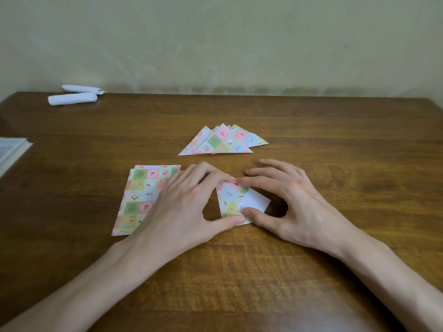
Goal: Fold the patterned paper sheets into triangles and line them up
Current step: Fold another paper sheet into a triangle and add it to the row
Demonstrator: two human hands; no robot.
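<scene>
Two hands press a half-folded patterned sheet [229,200] flat on a wooden table [347,152].

Head view: the left hand [182,202] and right hand [292,207] lie spread over the sheet at centre. Thumbs and forefingers press its corners, gripping nothing, and a white flap shows. Just left, partly under the left hand, lies a stack of flat sheets [141,195]. Beyond, folded triangles [223,141] overlap in a row. White paper rolls [74,95] sit by the far edge. The printed page [12,149] at the left edge is too blurred to read. Bare wood lies to the right.

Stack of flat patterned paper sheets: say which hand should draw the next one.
Left. The left hand overlaps the stack of flat patterned paper sheets; the right hand sits beyond the half-folded patterned sheet.
</scene>
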